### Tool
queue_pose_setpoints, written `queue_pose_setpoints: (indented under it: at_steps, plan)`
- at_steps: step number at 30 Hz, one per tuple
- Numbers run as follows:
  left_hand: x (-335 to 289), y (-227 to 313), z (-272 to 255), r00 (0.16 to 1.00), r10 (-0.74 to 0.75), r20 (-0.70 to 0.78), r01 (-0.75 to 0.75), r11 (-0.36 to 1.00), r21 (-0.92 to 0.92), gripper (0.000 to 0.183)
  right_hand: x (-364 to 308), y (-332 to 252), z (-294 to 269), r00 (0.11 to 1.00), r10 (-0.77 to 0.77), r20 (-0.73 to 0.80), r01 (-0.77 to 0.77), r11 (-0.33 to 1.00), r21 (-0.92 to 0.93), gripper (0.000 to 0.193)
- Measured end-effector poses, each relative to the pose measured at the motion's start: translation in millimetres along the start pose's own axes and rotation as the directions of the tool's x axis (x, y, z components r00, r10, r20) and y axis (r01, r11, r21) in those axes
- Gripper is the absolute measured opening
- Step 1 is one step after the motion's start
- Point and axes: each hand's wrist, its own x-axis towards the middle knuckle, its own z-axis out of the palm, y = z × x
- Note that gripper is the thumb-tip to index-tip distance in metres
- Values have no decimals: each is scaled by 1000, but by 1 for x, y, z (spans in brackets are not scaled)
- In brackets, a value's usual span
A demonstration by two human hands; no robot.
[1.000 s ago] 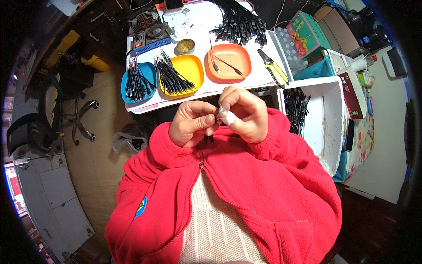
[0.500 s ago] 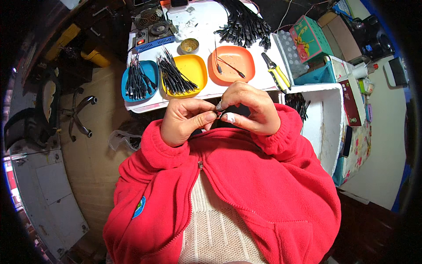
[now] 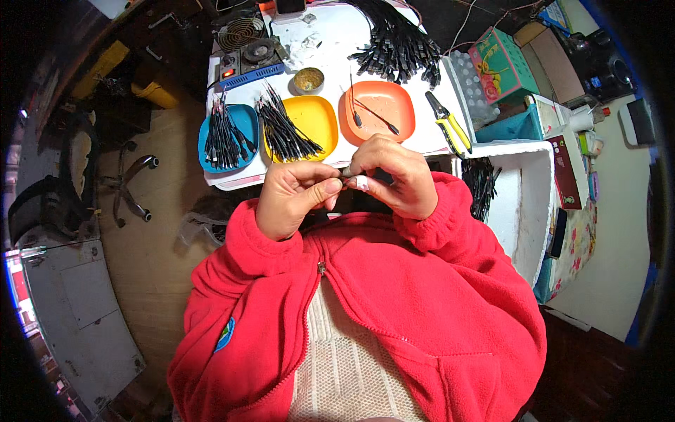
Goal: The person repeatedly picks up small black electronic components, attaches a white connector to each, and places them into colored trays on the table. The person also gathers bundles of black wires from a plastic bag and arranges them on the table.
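Note:
In front of my chest, the fingertips of both hands meet. My left hand (image 3: 299,197) pinches a small dark piece, seemingly a thin black cable, between thumb and forefinger. Closed on the same piece from the other side is my right hand (image 3: 395,176), with white wrapping on its thumb and a grey cover on its forefinger. Fingers hide most of the cable. Just beyond the hands, an orange tray (image 3: 399,98) holds two short black cables (image 3: 376,118). Bundles of similar cables lie in a blue tray (image 3: 247,119) and across a yellow tray (image 3: 320,116).
Yellow-handled wire strippers (image 3: 450,126) lie right of the orange tray. A small metal bowl (image 3: 308,81) and a blue burner-like device (image 3: 254,62) stand behind the trays. More black cables (image 3: 397,42) are heaped at the back. At right is a white foam box (image 3: 520,190).
The view has shifted slightly, so the table items appear a little lower and to the right. My fingers have drawn closer together, covering the red and black bit that showed between them.

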Motion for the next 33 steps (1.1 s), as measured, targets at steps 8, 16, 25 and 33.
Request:
queue_pose_setpoints:
  at_steps: [8, 16, 25, 33]
  plan:
    - [26, 39, -15, 969, 212, -125, -156, 923, 352, 11, -8, 40, -20, 896, 340, -285, -286, 934, 213, 28]
    - [122, 60, -70, 810, 323, 489, -407, -291, 866, 7, -22, 62, -32, 853, 399, -336, -412, 910, 37, 20]
    - [202, 14, -100, 897, 12, 442, -400, -403, 823, 7, -19, 74, -49, 893, 352, -281, -387, 918, -82, 20]
    - [220, 0, -103, 901, -130, 414, -430, -399, 810, 5, -20, 83, -55, 899, 358, -250, -383, 922, -55, 23]
